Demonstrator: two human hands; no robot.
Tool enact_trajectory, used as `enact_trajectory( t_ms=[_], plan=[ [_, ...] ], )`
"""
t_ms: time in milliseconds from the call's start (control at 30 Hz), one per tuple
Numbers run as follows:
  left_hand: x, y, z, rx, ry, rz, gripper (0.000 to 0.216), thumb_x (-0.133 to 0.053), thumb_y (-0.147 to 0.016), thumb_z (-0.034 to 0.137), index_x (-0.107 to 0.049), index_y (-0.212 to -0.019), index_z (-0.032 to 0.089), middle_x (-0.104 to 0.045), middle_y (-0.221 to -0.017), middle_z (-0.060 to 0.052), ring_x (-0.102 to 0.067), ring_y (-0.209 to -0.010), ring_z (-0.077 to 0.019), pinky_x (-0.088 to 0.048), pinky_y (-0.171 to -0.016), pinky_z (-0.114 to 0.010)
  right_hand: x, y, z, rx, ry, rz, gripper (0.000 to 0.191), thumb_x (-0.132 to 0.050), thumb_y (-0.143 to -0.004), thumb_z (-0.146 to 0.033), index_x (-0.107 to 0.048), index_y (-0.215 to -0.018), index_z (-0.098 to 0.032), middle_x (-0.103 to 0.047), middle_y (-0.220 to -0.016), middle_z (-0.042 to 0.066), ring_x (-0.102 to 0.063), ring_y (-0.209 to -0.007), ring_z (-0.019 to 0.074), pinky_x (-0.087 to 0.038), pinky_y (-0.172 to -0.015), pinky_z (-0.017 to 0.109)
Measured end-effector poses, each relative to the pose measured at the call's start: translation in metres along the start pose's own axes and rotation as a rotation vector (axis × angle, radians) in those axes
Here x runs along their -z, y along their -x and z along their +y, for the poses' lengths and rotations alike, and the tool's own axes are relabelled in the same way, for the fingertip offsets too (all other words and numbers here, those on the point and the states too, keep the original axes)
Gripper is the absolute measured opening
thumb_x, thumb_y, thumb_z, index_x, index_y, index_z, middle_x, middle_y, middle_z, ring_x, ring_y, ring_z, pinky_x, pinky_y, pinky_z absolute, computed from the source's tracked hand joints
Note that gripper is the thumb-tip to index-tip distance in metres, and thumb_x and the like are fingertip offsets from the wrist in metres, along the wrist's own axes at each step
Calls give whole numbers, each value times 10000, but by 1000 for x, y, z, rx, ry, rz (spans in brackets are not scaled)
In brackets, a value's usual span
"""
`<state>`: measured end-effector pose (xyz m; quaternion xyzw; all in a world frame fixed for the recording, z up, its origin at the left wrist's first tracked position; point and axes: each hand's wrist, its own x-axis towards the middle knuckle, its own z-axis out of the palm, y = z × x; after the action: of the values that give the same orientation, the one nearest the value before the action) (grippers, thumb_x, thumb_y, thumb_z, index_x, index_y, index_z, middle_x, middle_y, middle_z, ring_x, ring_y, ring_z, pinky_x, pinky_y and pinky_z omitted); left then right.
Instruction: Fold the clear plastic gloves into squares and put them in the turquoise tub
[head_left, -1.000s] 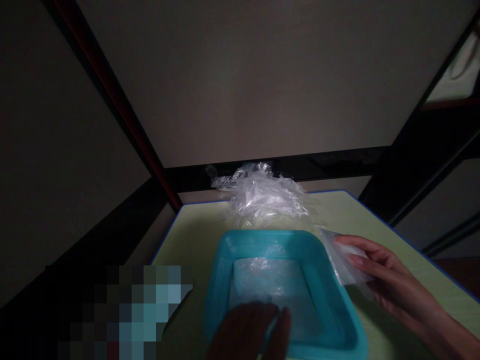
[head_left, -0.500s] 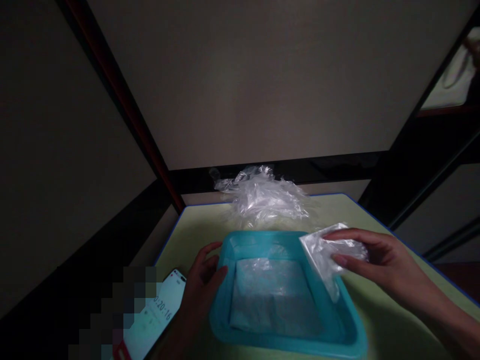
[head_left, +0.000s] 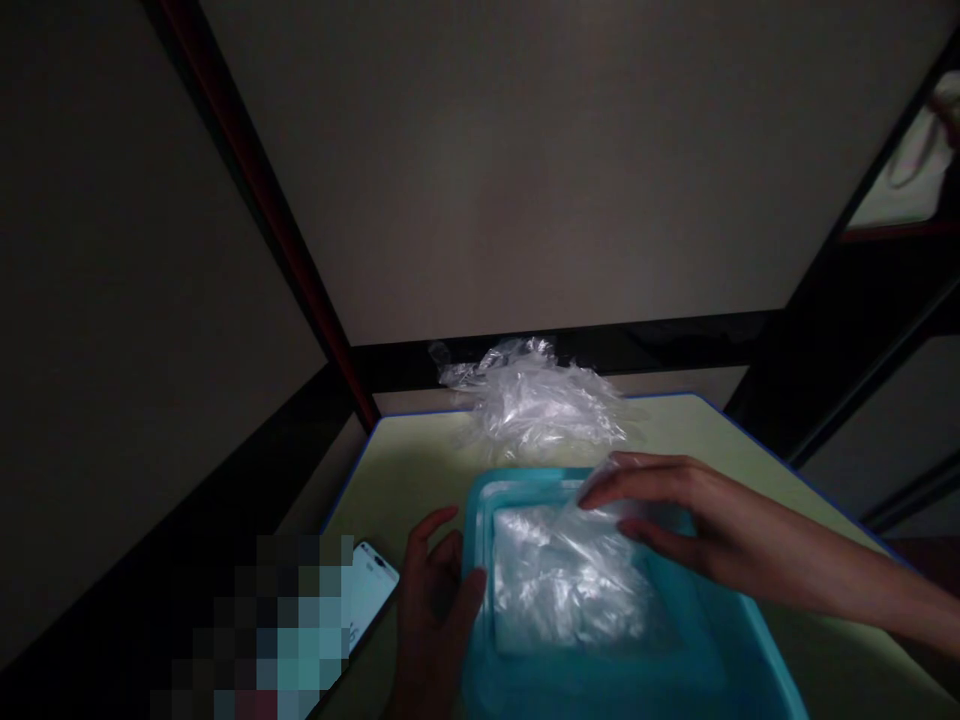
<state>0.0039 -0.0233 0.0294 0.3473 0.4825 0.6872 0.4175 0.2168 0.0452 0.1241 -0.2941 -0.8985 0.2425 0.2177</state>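
A blue plastic basin (head_left: 592, 690) sits in front of me. Inside it lies a flat, shiny layer of clear plastic (head_left: 525, 600). My right hand (head_left: 675, 510) reaches over the far right of the basin, thumb and fingers pinched on a clear plastic bag (head_left: 596, 535). The lower part of that bag runs down onto the layer, and I cannot tell where one ends and the other begins. At the left rim, my left hand (head_left: 435, 610) is curled against the basin, its thumb on the rim and its fingers along the outer side.
A crumpled heap of clear plastic bags (head_left: 547, 400) lies at the back of the pale green table (head_left: 405, 460). Left of my left hand is a phone (head_left: 367, 590), partly blurred out. A panelled wall (head_left: 510, 200) stands behind the table.
My right hand has moved left and inward with the plastic bag, from the basin's right rim to over its inside. The basin and my left hand appear farther right in view.
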Motion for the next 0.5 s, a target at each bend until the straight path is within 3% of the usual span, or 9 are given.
enact_trajectory(
  t_ms=[233,400,500],
  plan=[
    [1,6,-1,-26,-63,47,547,-773,-588,445,-524,-1014,209,-518,-576,56,-500,-537,-129,-417,-531,-205,7,13,8,-166,87,106,189,-502,-818,-264,-578,-986,-223,-661,-956,61,-630,-865,237,-522,-714,360],
    [1,6,-2,-34,-55,35,553,-772,-591,445,-505,-1012,206,-543,-594,43,-516,-540,-138,-419,-541,-219,13,23,14,-303,110,166,495,-553,-781,-371,-460,-1260,-283,-628,-1069,83,-610,-916,291,-522,-730,401],
    [1,6,-2,-32,-40,13,542,-771,-597,442,-494,-1003,213,-535,-580,53,-512,-545,-135,-416,-544,-211,19,23,12,-309,90,210,571,-594,-750,-385,-439,-1292,-288,-606,-1132,76,-598,-947,301,-516,-766,401]
  ],
)
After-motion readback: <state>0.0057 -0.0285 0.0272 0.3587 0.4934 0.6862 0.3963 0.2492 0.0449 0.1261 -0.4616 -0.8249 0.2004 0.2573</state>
